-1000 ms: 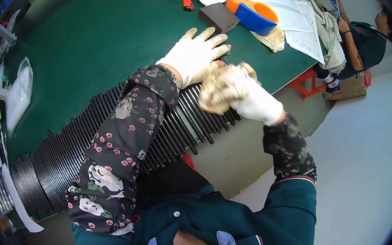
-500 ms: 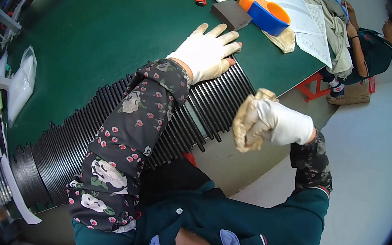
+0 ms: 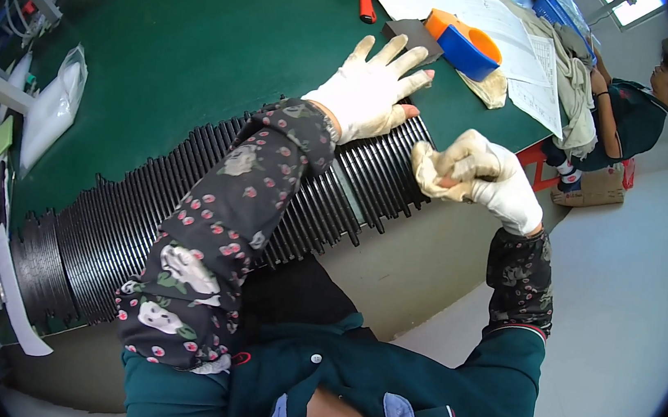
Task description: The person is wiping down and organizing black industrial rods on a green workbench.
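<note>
A long row of black rods [image 3: 136, 211] lies side by side along the near edge of the green table. My left hand [image 3: 364, 92], in a white glove with bare thumb tip and one fingertip, rests across the far ends of the rods on the right, its fingers spread. At the right end of the row, my right hand [image 3: 490, 177], also gloved, is curled round what looks like a crumpled beige cloth [image 3: 427, 170]. Whether the cloth touches the last rods cannot be made out. My left forearm hides the middle of the row.
Beyond my left hand stand a dark block [image 3: 410, 36] and an orange and blue tape dispenser [image 3: 468, 43], beside a folded yellowish cloth [image 3: 486, 87] and papers [image 3: 526, 45]. A red-handled tool [image 3: 366, 6] lies nearby. A plastic bag [image 3: 55, 107] is at left. Another person [image 3: 637, 119] sits at far right.
My right hand has moved up and away from my body, close to the right end of the rods, and has turned. My left hand stays spread on the rods. The whole view has shifted slightly.
</note>
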### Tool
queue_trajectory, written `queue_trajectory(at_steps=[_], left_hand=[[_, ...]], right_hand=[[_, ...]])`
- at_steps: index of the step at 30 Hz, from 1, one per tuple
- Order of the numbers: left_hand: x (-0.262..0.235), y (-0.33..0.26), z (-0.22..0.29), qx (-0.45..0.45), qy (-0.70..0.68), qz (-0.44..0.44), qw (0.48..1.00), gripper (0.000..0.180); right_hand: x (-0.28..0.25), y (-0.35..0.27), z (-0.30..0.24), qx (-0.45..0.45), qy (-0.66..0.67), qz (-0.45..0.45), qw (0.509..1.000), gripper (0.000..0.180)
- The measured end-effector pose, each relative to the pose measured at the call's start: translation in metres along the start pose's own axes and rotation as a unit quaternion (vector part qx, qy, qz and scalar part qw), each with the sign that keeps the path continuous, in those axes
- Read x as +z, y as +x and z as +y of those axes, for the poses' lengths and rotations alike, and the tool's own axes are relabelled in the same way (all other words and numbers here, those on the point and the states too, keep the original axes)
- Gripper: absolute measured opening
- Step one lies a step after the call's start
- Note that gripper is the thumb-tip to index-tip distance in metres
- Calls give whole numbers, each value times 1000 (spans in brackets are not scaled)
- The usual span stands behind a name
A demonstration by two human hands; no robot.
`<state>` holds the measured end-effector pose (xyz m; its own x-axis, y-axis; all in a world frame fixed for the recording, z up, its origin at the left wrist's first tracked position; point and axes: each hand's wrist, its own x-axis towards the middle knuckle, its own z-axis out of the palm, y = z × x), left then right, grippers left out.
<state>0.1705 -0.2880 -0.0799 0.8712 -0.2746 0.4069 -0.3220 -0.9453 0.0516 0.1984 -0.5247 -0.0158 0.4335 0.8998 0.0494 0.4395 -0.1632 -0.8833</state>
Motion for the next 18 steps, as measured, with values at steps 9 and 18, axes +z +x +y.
queue_trajectory(at_steps=[9, 18], left_hand=[[-23, -64, -36, -12, 36, -157, 987, 66], [-24, -65, -35, -16, 2, -146, 989, 55]], right_hand=[[55, 84, 11, -250, -192, 19, 949, 27], [44, 51, 8, -210, 2, -234, 949, 27]])
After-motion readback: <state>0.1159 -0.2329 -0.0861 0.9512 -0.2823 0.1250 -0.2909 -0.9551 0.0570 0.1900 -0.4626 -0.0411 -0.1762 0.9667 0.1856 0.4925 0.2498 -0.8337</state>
